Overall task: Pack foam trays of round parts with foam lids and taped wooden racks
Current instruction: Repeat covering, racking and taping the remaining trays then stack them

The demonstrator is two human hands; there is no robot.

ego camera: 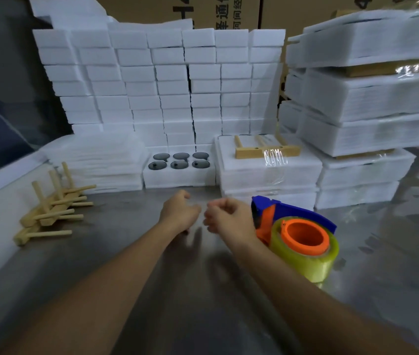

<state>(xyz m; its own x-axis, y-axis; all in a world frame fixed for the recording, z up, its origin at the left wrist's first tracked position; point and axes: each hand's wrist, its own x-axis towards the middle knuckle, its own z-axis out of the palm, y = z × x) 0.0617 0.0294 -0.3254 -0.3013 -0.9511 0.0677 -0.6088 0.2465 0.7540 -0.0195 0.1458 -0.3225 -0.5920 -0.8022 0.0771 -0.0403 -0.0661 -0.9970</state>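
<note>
Open tray [179, 172] with six round parts, uncovered, at worktop [152, 278] rear. Lids [95, 160] stacked just left; taped pack [267, 165] just right; loose racks [49, 208] farther left. In front: left hand [179, 212], right hand [229, 217] loosely curled, holding nothing visible. Tape dispenser [298, 237] beside right hand, handy for taping.

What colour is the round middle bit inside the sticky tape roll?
Bright orange. The core sits inside the yellowish tape roll, clearest in the head view.
</note>
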